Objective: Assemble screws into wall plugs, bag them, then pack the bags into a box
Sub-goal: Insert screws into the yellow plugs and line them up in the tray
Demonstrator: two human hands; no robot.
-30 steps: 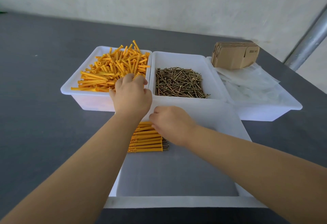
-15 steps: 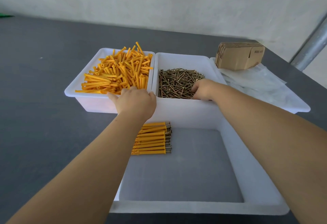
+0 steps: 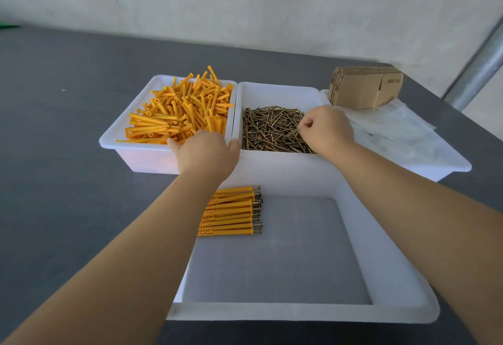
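Note:
A white bin at the back left holds a heap of orange wall plugs. Beside it, a second white bin holds brass screws. My left hand lies over the plug bin's front rim, its fingertips hidden down among the plugs. My right hand hovers over the screws with fingers curled, thumb and forefinger pinching a screw. Several assembled plugs with screws lie side by side in the large front tray, at its far left.
A stack of flat cardboard boxes and clear plastic bags sit in a third white bin at the right. A metal pole rises at the far right. The bins stand on a dark grey table.
My right hand left the front tray, reached into the screw bin and now pinches at the pile. My left hand stayed at the plug bin's front edge.

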